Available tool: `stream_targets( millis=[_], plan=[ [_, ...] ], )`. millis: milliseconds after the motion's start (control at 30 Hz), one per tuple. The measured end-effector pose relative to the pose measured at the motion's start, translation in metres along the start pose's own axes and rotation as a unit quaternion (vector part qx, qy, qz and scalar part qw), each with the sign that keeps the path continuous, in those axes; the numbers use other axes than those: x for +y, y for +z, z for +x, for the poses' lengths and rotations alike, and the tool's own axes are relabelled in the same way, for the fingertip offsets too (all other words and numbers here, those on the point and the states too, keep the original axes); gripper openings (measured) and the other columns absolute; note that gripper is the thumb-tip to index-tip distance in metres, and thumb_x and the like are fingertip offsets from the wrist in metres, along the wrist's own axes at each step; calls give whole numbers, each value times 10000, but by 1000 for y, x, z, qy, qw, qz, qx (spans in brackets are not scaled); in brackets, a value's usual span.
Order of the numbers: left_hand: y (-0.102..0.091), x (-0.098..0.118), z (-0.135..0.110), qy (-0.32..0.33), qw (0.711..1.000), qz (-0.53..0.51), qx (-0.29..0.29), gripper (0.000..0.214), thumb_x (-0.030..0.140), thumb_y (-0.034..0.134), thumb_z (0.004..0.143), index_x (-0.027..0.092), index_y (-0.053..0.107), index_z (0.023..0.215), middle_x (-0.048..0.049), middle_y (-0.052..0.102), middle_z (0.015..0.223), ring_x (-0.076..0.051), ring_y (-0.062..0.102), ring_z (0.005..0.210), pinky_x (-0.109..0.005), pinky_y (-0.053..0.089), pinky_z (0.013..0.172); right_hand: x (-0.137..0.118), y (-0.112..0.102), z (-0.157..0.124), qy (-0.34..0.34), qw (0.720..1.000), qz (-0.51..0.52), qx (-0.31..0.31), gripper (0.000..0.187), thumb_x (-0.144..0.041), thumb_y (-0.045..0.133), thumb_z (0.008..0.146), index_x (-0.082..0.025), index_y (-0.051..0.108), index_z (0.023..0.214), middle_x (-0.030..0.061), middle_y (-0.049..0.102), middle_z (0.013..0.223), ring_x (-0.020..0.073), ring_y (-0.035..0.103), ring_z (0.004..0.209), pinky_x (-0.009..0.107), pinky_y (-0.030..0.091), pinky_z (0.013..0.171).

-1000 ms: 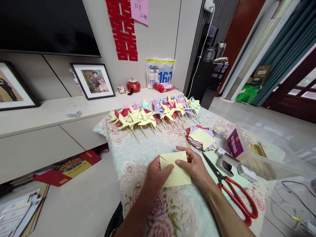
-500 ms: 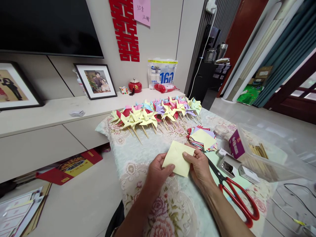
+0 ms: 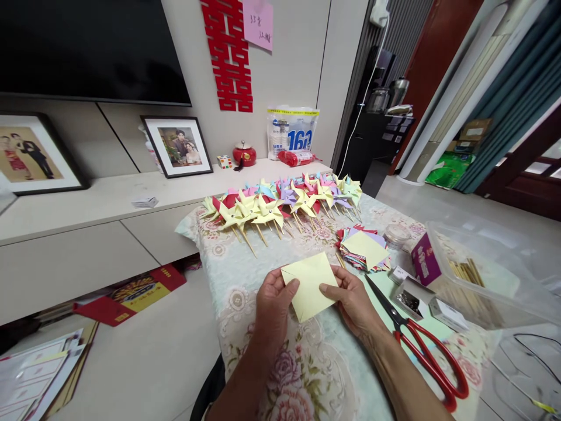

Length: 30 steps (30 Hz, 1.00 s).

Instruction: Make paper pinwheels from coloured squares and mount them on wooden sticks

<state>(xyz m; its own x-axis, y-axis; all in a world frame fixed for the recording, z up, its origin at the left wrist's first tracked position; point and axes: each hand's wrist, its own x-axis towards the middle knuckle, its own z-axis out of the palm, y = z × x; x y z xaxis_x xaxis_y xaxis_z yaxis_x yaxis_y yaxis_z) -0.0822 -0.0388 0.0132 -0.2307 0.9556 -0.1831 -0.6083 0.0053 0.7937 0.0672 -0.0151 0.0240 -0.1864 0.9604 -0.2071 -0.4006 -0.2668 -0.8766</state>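
Both hands hold a pale yellow square of paper [image 3: 310, 285] just above the flowered tablecloth [image 3: 307, 374]. My left hand [image 3: 272, 309] pinches its left corner with thumb on top. My right hand [image 3: 353, 301] grips its right side, thumb laid across the sheet. The sheet is tilted like a diamond and shows short cuts at its corners. A stack of coloured paper squares [image 3: 364, 248] lies just beyond my right hand. Red-handled scissors [image 3: 427, 356] lie shut on the cloth to the right of my right wrist.
Several finished paper pinwheels on sticks [image 3: 280, 204] lie in a row across the table's far side. At right are a purple box [image 3: 423, 263], small boxes of pins [image 3: 408, 298] and a clear tub with wooden sticks [image 3: 482, 275]. A low cabinet [image 3: 87, 234] with framed photos stands left.
The yellow sheet has been turned in my hands, from lying flat with its cuts showing to a tilted diamond held a little higher. The camera view has drifted slightly right.
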Motion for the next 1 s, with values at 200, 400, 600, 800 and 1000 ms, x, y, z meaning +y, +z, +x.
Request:
stream_targets(
  millis=[200,400,600,800,1000],
  plan=[
    [3,-1,-2,-46,995,-1,-83,501,241,861,607,119,663,1050,-110,789,938,-255,734,836,-364,555,796,7,9,0,-44,998,11,49,501,-265,893,558,-191,715,1020,68,806,906,251,734,742,374,550,733],
    [4,1,-4,-41,996,0,-82,434,260,845,618,125,720,1012,-83,793,893,-269,725,877,-357,549,798,13,16,-2,-44,998,35,30,453,-248,881,576,-191,716,994,61,807,899,236,732,750,351,541,749],
    [2,1,-2,-38,998,8,-42,432,292,854,602,122,709,971,-79,786,869,-254,724,795,-363,550,771,13,14,-4,-18,1000,7,-22,459,-242,853,602,-192,704,1033,68,805,926,252,735,766,362,542,729],
    [1,3,-1,-54,996,-31,-60,511,299,860,620,133,667,1063,-108,772,988,-240,718,868,-319,545,765,14,17,-2,-51,998,31,21,484,-223,852,594,-188,696,1051,69,803,960,259,736,833,377,547,796],
    [5,-2,-2,-69,996,-3,-64,436,285,857,618,137,713,1001,-106,772,956,-234,708,837,-297,546,701,19,22,0,-77,995,42,44,520,-256,856,607,-191,691,1096,77,799,994,270,739,842,398,561,796]
  ],
)
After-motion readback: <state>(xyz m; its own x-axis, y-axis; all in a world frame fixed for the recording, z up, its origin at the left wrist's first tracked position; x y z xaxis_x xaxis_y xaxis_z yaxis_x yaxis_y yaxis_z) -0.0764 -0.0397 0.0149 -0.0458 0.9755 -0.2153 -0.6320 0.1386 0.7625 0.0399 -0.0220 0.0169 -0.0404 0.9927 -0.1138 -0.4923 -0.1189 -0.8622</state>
